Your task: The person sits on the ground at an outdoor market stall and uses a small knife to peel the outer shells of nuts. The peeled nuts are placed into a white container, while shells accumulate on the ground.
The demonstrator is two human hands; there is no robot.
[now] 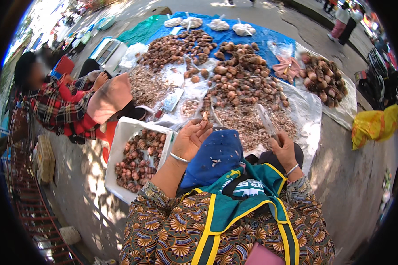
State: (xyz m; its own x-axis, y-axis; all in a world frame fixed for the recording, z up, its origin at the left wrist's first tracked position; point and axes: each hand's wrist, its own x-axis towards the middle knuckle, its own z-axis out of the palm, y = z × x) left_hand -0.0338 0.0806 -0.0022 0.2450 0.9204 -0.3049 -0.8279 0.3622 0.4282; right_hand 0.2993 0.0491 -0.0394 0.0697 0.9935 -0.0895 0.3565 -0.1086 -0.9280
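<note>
My left hand (191, 137) is raised above my blue-covered knee (215, 159), pinching a small, partly peeled taro corm (205, 116) at the fingertips. In my right hand (285, 149) is a knife (266, 120), its broad pale blade pointing up and away from me. Beneath the blade lies a layer of brown peel shavings (248, 127). Beyond it rises a large heap of unpeeled taro corms (242, 76). A small bag of peeled white corms (190, 108) sits just past my left hand. To the left stands a white foam box (111, 179) of reddish-brown corms (137, 165).
A person in a plaid top (63, 99) sits at the left by another peel pile (149, 84). Several tied bags (218, 25) line the far edge of the blue tarp (268, 34). At right are a heap of larger corms (323, 79) and a yellow bag (374, 126).
</note>
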